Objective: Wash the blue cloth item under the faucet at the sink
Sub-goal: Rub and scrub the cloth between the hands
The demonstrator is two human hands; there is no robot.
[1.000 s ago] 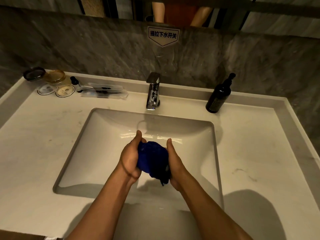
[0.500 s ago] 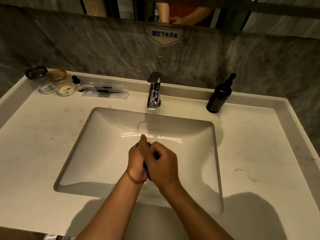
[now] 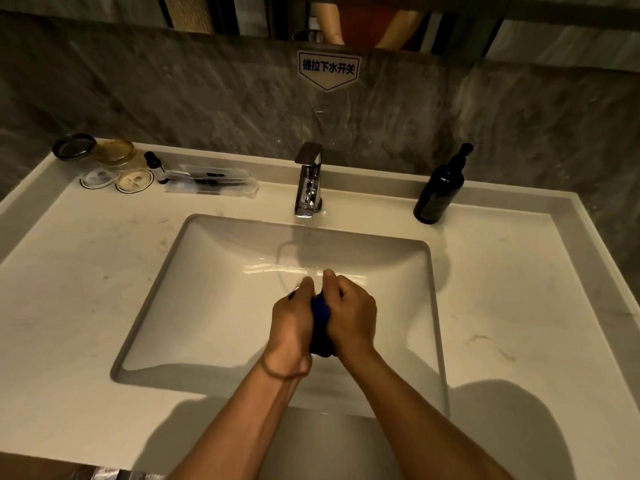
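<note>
— Well, where exactly, that blue cloth (image 3: pixel 320 320)?

— Squeezed between left hand (image 3: pixel 292 323) and right hand (image 3: pixel 353 315), both closed on it, knuckles up, over the middle of the sink (image 3: pixel 207 306). Bunched into one dark wad, showing only in the gap between the palms (and a bit below the wrists).

— Materials?

— Smooth glossy white basin, rectangular with rounded corners. Pale marbled counter (image 3: pixel 69 306). One chrome faucet (image 3: pixel 308 181), boxy, behind the hands and apart from them. One dark pump bottle (image 3: pixel 440 188) at right. Two round jars (image 3: pixel 93 154) and two lids at back left. One thin band on the left wrist.
</note>
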